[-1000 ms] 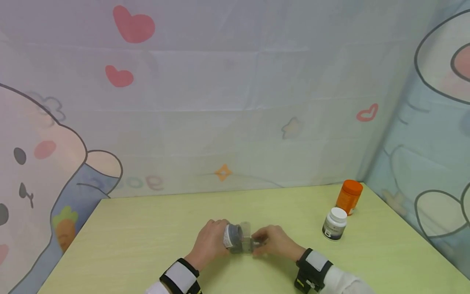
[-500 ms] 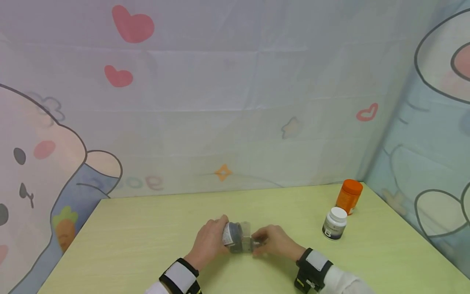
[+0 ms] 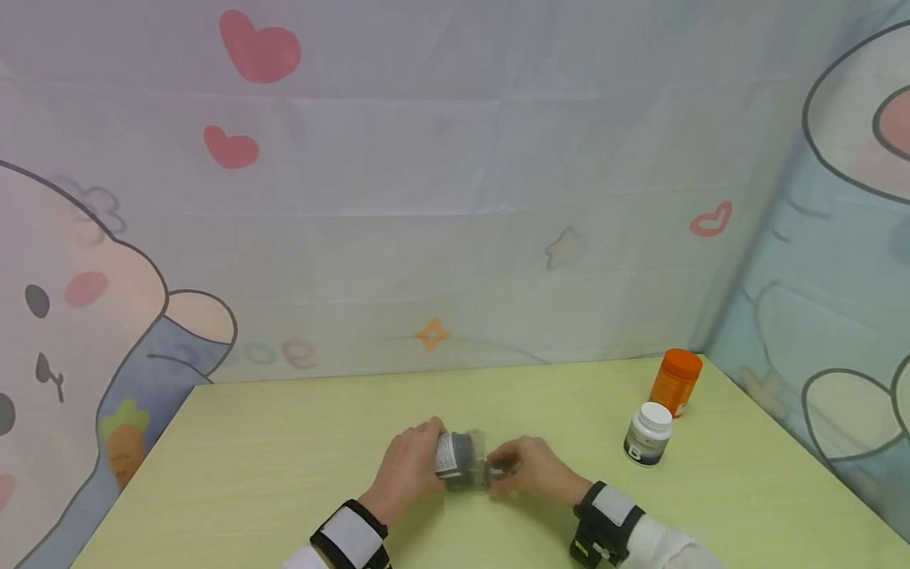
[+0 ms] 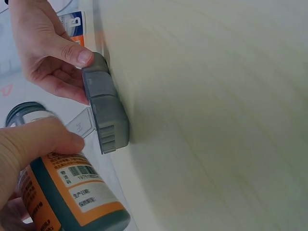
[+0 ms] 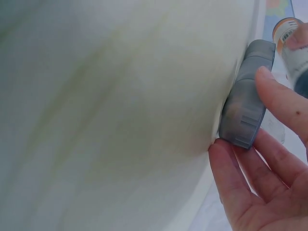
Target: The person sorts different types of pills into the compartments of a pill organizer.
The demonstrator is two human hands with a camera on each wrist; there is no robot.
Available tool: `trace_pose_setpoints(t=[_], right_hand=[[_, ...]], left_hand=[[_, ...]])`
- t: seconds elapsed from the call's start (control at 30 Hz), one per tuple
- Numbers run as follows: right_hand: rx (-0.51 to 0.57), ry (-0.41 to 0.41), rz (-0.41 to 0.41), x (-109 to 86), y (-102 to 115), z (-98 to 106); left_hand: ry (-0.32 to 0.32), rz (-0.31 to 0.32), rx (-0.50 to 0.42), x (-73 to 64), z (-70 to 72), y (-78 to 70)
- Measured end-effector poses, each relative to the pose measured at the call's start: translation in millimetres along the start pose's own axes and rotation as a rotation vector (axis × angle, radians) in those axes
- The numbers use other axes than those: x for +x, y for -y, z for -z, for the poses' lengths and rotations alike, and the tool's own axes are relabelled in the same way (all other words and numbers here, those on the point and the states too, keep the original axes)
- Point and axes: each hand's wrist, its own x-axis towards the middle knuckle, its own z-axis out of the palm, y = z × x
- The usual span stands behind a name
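Note:
My left hand (image 3: 405,465) grips a dark green bottle (image 4: 91,195) with a white and orange label. The bottle lies tilted, its threaded neck pointing toward a grey, see-through pill box (image 4: 106,103). In the head view the bottle's neck overlaps the box. One clear lid flap (image 4: 83,124) of the pill box stands raised beside the bottle's neck. At the box's far end, the thumb and fingers of my right hand (image 3: 532,466) hold it low at the table, thumb on one side and fingertips at the other. The inside of the box is hidden from both wrist views.
At the right of the pale yellow table (image 3: 284,442) stands a white-capped bottle (image 3: 648,433) with a dark label band. Right behind it is an orange bottle (image 3: 675,382). A printed cloth (image 3: 455,197) hangs along the table's back and right edges.
The bottle in my left hand has tipped further over the pill box, so its open mouth no longer faces the head camera. My right hand and the box have stayed put.

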Motion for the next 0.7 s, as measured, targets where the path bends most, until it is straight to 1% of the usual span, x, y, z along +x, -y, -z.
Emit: trace_pose_setpoints(t=[0.13,0.23,0.37,0.47,0.57,0.7], right_hand=[[0.011,0.009,-0.005,-0.4,1.4,0.4],[0.026,0.014,-0.010,-0.7,2.9,0.8],[0.037,0.013,-0.007,-0.7,3.7,1.1],[0.034,0.010,-0.002,-0.7,2.8,1.0],[0.032,0.011,-0.001,-0.7,1.5,0.8],[0.028,0.008,0.000,-0.8,1.1,0.7]], left_hand=[[0.023,-0.044,0.036,-1.0,0.4,-0.2],[0.034,-0.066,0.038,-1.4,-0.5,0.6],[0.019,-0.112,0.053,-0.2,-2.1,1.1],[0.010,-0.148,0.083,1.2,-2.9,0.5],[0.018,-0.158,0.095,2.3,-2.9,-1.2],[0.030,-0.148,0.088,4.0,-1.2,-3.7]])
